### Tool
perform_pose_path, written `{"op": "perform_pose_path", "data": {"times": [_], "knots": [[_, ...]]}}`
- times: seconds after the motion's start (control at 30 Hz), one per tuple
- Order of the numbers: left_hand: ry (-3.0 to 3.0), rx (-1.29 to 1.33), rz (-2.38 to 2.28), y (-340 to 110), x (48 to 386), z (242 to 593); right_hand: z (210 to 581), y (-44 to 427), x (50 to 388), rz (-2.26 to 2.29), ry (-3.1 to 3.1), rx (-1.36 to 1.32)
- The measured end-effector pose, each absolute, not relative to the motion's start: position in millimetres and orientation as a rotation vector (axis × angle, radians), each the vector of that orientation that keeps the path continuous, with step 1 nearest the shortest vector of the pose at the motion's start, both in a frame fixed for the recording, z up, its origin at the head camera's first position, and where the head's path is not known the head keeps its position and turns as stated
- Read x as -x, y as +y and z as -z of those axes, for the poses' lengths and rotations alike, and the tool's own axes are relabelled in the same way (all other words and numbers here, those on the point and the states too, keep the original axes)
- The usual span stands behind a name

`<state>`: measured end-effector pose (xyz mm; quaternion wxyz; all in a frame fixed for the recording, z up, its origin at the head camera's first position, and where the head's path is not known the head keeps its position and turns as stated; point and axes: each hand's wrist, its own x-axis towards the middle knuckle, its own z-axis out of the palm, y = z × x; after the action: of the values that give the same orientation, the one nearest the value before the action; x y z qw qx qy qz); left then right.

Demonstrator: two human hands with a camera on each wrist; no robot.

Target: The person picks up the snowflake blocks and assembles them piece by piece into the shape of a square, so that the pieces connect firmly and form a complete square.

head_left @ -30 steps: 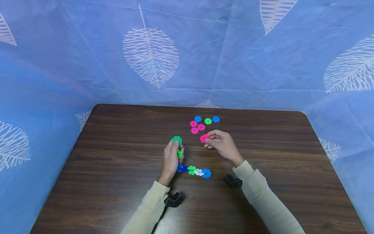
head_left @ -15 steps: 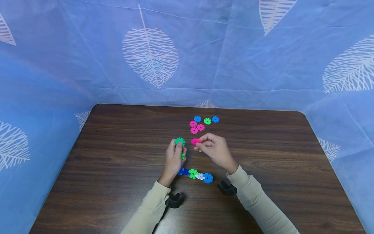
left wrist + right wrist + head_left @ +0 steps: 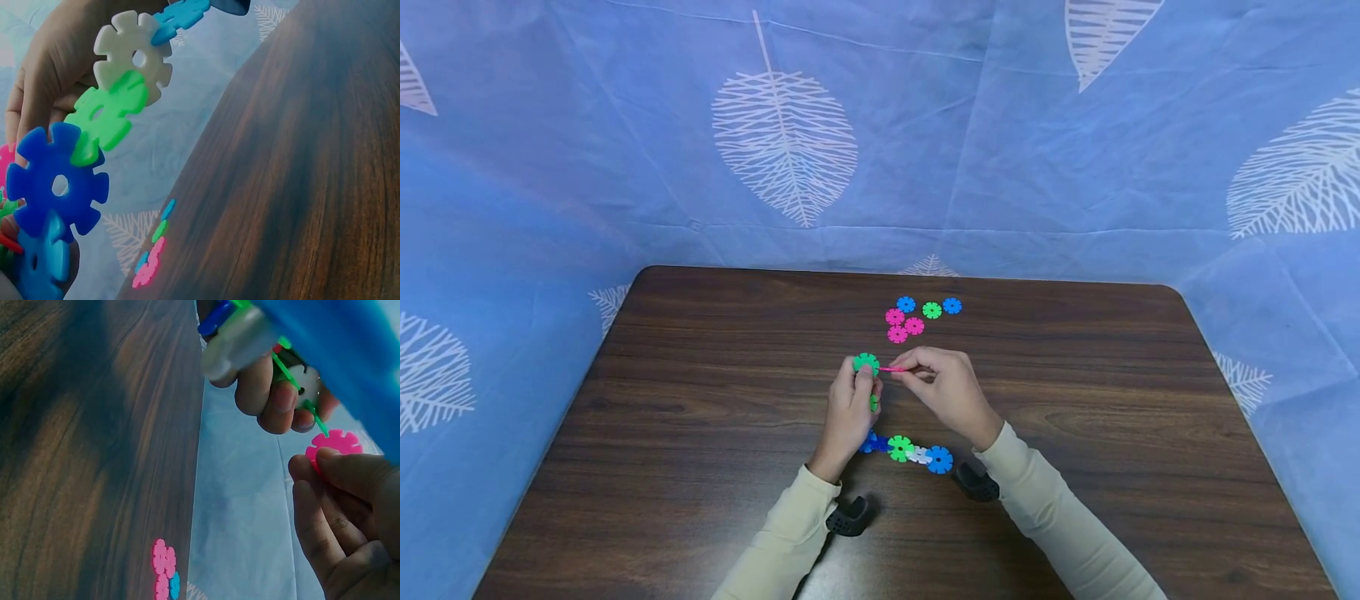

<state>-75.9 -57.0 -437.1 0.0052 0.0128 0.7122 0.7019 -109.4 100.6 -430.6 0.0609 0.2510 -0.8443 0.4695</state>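
My left hand (image 3: 850,408) grips a chain of slotted plastic discs, its thumb on the green disc (image 3: 867,362) at the upper end. From below the hand the chain runs right, through a dark blue disc (image 3: 37,175), a bright green disc (image 3: 900,448) and a white one (image 3: 122,59) to a blue disc (image 3: 939,460). Between thumb and fingers, my right hand (image 3: 949,392) pinches a pink disc (image 3: 340,442), turned edge-on in the head view. Its edge meets the green disc's rim; whether the slots interlock, I cannot tell. The palm hides part of the chain.
Toward the table's back edge lie loose discs: several pink ones (image 3: 897,334), a green one (image 3: 932,310) and two blue ones (image 3: 952,306). The brown wooden table (image 3: 700,375) meets a blue leaf-patterned cloth (image 3: 925,167). A black wrist device (image 3: 850,517) sits on each wrist.
My right hand has moved left with the pink disc and turned it from flat to edge-on, up to the green disc. The left hand has shifted slightly right with the chain.
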Motion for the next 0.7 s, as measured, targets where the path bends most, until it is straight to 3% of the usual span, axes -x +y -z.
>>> {"op": "perform_pose_path", "data": {"times": [0.7], "knots": [[2.397, -0.166, -2.039, -50.2, 71.0, 432.4, 442.5, 99.6, 105.1, -1.222, -2.365, -0.886]]}}
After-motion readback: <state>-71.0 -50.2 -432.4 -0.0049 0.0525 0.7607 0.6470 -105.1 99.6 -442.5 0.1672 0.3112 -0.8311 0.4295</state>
